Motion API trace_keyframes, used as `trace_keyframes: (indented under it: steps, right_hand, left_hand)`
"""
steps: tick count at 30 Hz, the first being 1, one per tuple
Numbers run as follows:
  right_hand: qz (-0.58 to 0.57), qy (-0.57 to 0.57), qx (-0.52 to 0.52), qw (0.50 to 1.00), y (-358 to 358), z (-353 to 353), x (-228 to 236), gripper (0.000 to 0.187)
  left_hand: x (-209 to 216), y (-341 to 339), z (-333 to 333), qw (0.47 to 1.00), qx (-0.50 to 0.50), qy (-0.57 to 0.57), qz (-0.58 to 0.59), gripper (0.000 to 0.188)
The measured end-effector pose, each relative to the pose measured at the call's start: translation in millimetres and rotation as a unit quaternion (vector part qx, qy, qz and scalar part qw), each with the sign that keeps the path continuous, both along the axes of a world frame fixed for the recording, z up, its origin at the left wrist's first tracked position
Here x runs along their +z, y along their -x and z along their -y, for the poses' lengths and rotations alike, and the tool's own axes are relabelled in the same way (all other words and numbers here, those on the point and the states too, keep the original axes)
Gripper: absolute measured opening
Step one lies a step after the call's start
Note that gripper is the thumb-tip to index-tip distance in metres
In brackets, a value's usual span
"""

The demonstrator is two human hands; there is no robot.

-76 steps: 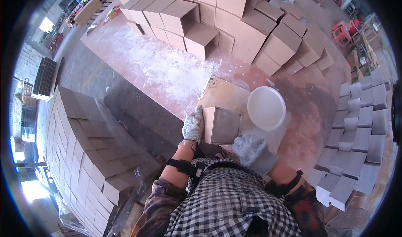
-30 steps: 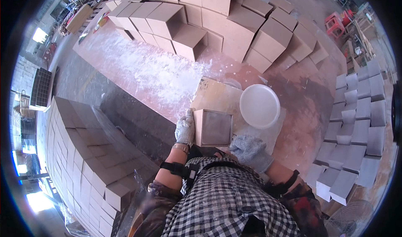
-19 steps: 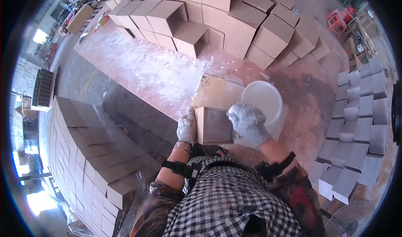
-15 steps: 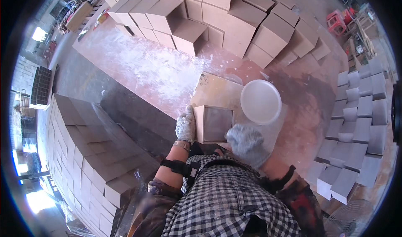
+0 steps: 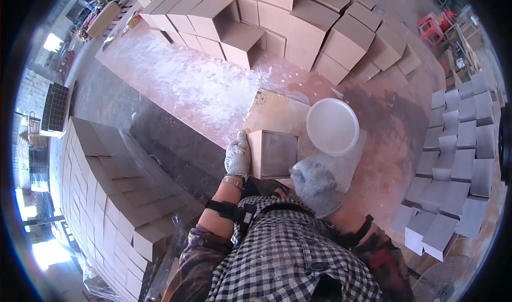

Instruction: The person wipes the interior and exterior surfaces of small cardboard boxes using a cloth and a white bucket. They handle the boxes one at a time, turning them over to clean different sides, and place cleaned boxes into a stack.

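Note:
My left hand (image 5: 238, 156), in a pale knitted glove, grips the left wall of an open brown box (image 5: 256, 155) with a greyish inside. The box stands on a worn pale board (image 5: 277, 110), its opening tilted up toward me. At the box's right edge is my right hand (image 5: 316, 182), in a grey, damp-looking glove. Its fingers are curled closed, and whatever they may hold is hidden. Just beyond that hand, a round white tub (image 5: 333, 127) rests on the board with pale matter inside.
Brown boxes (image 5: 304, 27) are stacked along the far side of the whitened, reddish work surface (image 5: 186, 83). Another stack (image 5: 106, 195) rises at my left. Rows of greyish boxes (image 5: 453, 158) stand at the right, with a fan (image 5: 445, 280) near the lower right and red stools (image 5: 430, 29) farther back.
The view has shifted slightly. My right hand stays beside the box's right edge with its wrist turned a little; my left hand keeps its hold.

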State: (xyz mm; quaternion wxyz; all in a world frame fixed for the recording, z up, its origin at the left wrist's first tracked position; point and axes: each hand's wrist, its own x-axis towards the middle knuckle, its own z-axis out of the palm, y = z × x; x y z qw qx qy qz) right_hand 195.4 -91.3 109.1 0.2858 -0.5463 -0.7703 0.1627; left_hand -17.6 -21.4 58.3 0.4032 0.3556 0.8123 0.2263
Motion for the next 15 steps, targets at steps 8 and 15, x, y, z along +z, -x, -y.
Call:
trace_keyframes:
  steps: [8, 15]
  right_hand:
    - [-0.193, 0.168, 0.035, 0.966, 24, 3, 36, 0.008]
    - [0.080, -0.058, 0.153, 0.983, -27, 5, -1, 0.024]
  left_hand:
    - [-6, 0, 1, 1.000, 0.012, 0.000, 0.000, 0.076]
    - [5, -8, 3, 1.000, 0.019, -0.018, 0.002, 0.077]
